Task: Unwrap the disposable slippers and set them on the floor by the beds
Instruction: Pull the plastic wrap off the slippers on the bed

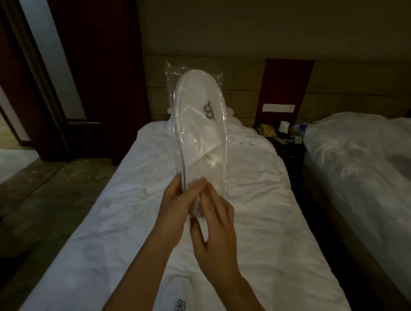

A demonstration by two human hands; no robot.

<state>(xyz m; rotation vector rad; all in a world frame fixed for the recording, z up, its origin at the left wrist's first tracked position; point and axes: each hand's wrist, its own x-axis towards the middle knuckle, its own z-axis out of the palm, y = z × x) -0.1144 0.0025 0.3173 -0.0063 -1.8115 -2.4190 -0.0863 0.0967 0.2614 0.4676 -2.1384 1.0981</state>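
Two beds: near bed (pixel 255 230) fills the middle, second bed (pixel 367 165) to the right, nightstand (pixel 287 138) between them at the headboard end, bare floor (pixel 41 193) to the left. Held up above the near bed: wrapped slippers (pixel 201 121), white, logo visible, sealed in a clear plastic bag (pixel 171 69) whose slack top stands above the toe. Left hand (pixel 174 211) grips the heel end of the pack, fingers closed round it. Right hand (pixel 215 228) pinches at the plastic by the heel, thumb and fingertips pressed together on the film (looks like hunting for the opening). Another slipper (pixel 178 300) lies on the bed at the bottom edge; can't tell if wrapped. Progress: early. Bag unopened, nothing visible on the floor yet.
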